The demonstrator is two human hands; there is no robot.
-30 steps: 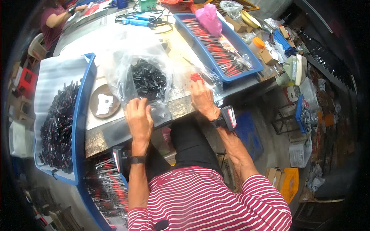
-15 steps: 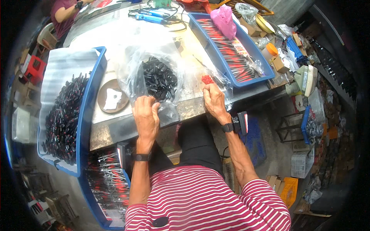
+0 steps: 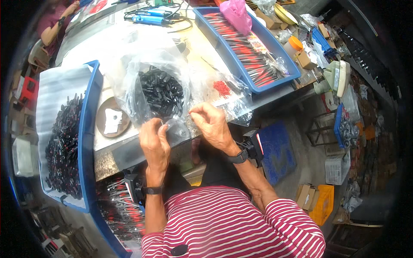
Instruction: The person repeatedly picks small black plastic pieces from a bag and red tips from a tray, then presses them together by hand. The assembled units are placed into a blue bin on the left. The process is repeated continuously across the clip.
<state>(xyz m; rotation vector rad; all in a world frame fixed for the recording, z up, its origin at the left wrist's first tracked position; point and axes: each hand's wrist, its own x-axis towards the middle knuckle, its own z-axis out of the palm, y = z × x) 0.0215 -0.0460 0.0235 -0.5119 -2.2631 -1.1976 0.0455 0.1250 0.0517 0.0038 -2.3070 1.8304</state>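
Observation:
My left hand (image 3: 154, 142) is at the near edge of the worktable, fingers curled and thumb against them; whatever it holds is too small or hidden to name. Just beyond it lies a clear plastic bag (image 3: 122, 88), open and spread out, with many small black plastic pieces (image 3: 161, 92) inside. My right hand (image 3: 211, 127) hovers near the bag's right front side, thumb and forefinger pinched at a tiny item I cannot make out. A small heap of red bits (image 3: 222, 89) rests on clear plastic beyond my right hand.
At left stands a blue tray (image 3: 88, 124) of black pieces with red parts. A second blue tray (image 3: 234, 53) holds red-and-black slender items and a pink bag (image 3: 236, 16). A round dish (image 3: 101, 122) bears a white piece. Blue hand tools (image 3: 148, 19) with cables lie farther back; another person sits far left.
My right hand has left the red heap and come left and nearer, close to my left hand. My left hand stays by the bag. The whole view has shifted slightly.

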